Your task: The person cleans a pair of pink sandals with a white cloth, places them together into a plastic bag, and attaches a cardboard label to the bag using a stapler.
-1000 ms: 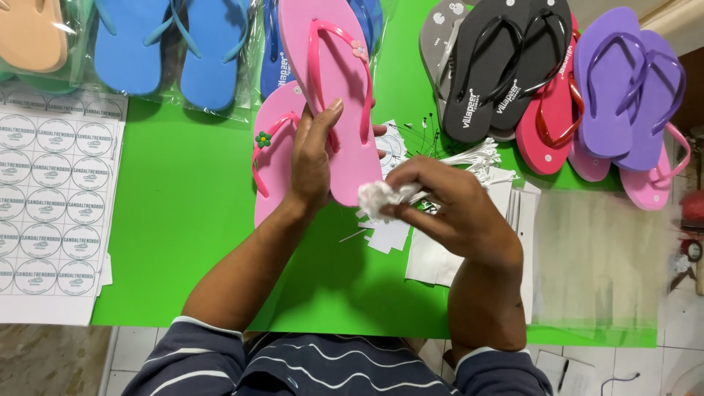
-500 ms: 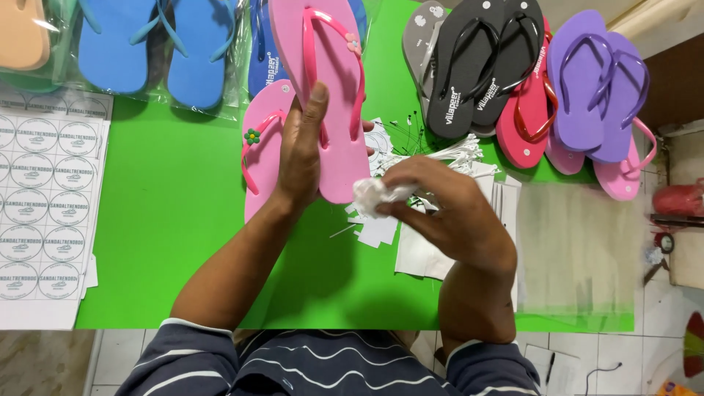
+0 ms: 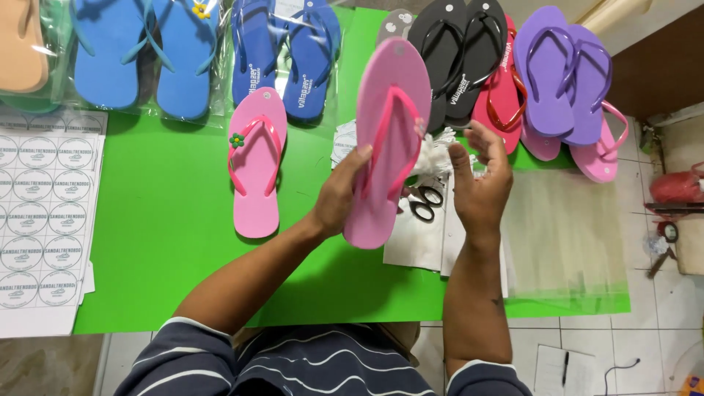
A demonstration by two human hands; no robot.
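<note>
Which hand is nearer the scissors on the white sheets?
Right. The right hand hovers just right of the scissors, open; the left hand is further left, holding the lifted pink sandal.

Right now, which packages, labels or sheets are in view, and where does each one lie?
Sticker sheet: left table edge, white, rows of round labels.
Clear bags: top left, around the blue sandals.
Clear plastic sheets: right of the right hand, see-through.
White paper tags: under the scissors.

At the upper left edge we lose most of a tan sandal point(image 3: 20, 48); scissors point(image 3: 424, 204) lie half hidden behind our lifted pink sandal point(image 3: 387, 139).
</note>
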